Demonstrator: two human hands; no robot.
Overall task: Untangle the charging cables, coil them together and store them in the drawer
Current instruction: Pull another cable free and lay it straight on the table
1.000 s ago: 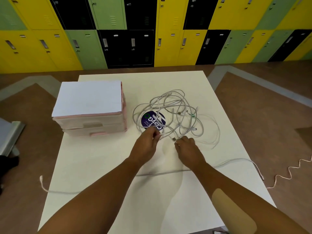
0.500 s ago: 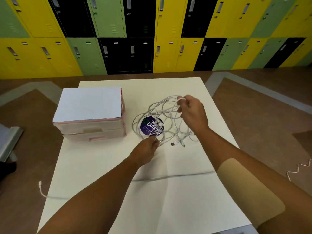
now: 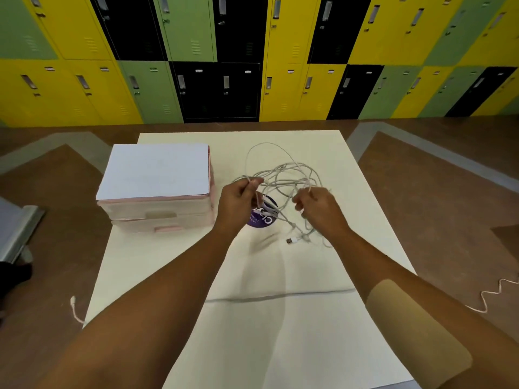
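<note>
**A:** Where are the cables point(image 3: 283, 175)?

**B:** They form a loose white tangle over the far right part of the table point(image 3: 280, 346), partly lifted between the two hands. One loop arches up on the far side. The lower strands trail onto the table, across a round purple sticker point(image 3: 265, 221).

**A:** What is the left hand doing?

**B:** The left hand point(image 3: 238, 202) is off the table, fingers curled, with thumb and forefinger pinching a few strands at the tangle's left edge.

**A:** And the right?

**B:** The right hand point(image 3: 320, 207) is at about the same height, on the tangle's right side. Its fingers are curled round a strand that comes up out of the fist.

**A:** Any free end?

**B:** A plug point(image 3: 292, 240) lies flat on the table on the near side of the tangle, between the wrists.

**A:** And the drawers?

**B:** The drawers point(image 3: 160, 217) sit on the left of the table, apart from the tangle. There are two fronts, and both look closed.

**A:** Anything else?

**B:** A thin cord point(image 3: 280, 296) crosses the table nearer the person, under both forearms. A pink cord point(image 3: 487, 301) curls on the floor to the right. Lockers point(image 3: 280, 51) in yellow, green and black line the far wall.
</note>
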